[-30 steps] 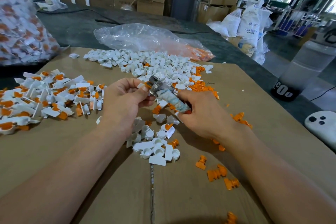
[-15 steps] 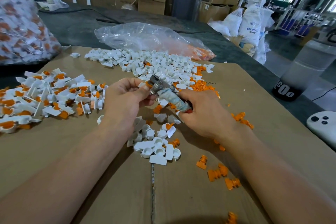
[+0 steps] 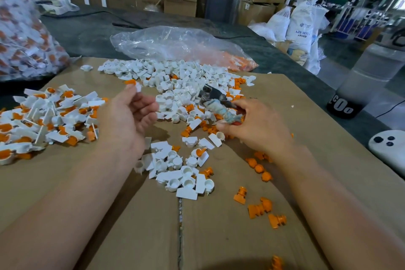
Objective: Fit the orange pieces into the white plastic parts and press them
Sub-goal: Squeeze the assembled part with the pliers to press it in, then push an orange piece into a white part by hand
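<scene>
My left hand [image 3: 129, 116] is raised over the cardboard, its fingertips pinching a white part with an orange piece in it [image 3: 133, 84]. My right hand [image 3: 252, 125] grips a pair of pliers [image 3: 213, 97] by a cloth-wrapped handle, jaws pointing up and left. Loose white parts [image 3: 175, 169] lie below my hands, and a bigger heap of white parts [image 3: 175, 76] spreads behind. Loose orange pieces [image 3: 260, 208] sit at the lower right. A pile of fitted white-and-orange parts [image 3: 46, 116] lies at the left.
The work surface is a flattened cardboard sheet [image 3: 241, 237] with a centre seam. A clear plastic bag [image 3: 175, 44] holds orange pieces at the back. A full bag of finished parts [image 3: 24, 28] stands far left. A white device [image 3: 388, 149] lies at the right edge.
My hands have separated. The left hand has swung left and up with the white-and-orange part, away from the pliers' jaws. The right hand has shifted slightly right with the pliers.
</scene>
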